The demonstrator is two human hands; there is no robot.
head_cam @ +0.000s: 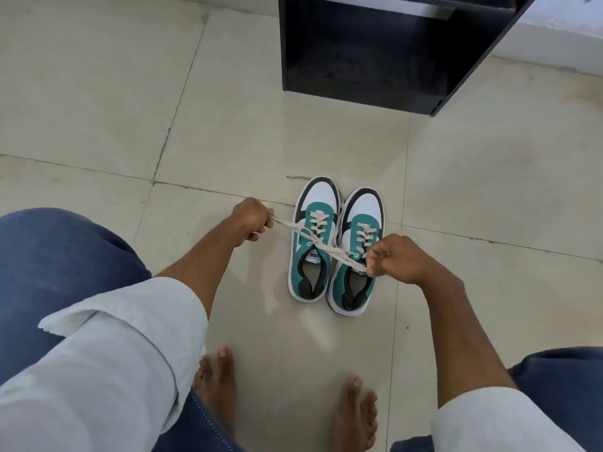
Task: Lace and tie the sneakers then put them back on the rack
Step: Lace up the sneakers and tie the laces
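Observation:
Two teal, white and black sneakers stand side by side on the tiled floor, toes pointing away from me. The left sneaker [311,272] has cream laces [318,223] threaded up its eyelets. My left hand [251,221] pinches one lace end pulled out to the left. My right hand [396,259] pinches the other end, pulled taut to the right across the right sneaker [359,207]. The two ends cross over the left sneaker's tongue. The right sneaker is also laced.
A black shoe rack [368,79] stands on the floor beyond the sneakers, its lower shelf dark. My bare feet [355,415] rest on the tiles close in front of me, knees in blue trousers at both sides. Beige floor tiles [473,177] surround the shoes.

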